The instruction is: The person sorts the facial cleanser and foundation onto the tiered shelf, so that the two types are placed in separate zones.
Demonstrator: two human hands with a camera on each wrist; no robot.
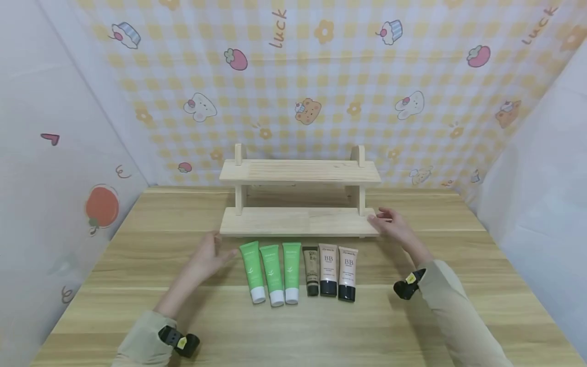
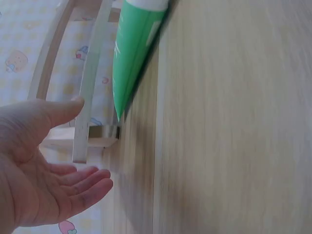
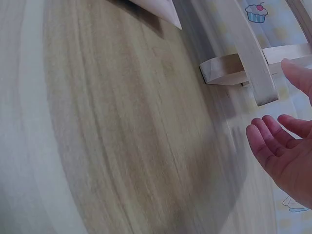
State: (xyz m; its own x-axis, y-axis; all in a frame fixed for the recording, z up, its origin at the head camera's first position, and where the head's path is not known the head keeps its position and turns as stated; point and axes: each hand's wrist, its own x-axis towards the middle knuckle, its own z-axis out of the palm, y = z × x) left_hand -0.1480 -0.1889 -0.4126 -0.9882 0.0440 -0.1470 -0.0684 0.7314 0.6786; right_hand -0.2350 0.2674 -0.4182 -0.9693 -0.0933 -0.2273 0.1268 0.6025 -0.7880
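Your left hand point(image 1: 208, 257) and right hand point(image 1: 395, 227) sit wide by the two-tier wooden shelf point(image 1: 298, 221), likely to span its ends; cosmetic tubes point(image 1: 292, 267) lie label-up, presumably for reading.

We see a rack point(image 1: 298, 222) of pale bare wood, matt and smooth, on a wood-grained worktop point(image 1: 316, 336) with a faint sheen. The green tubes point(image 1: 271, 267) look like smooth plastic, the black caps point(image 1: 328, 289) glossier. Behind, we see matt printed cloth point(image 1: 344, 76).

Beige sleeves point(image 1: 451, 306), black wrist cameras point(image 1: 404, 290), yellow labels point(image 1: 410, 279)
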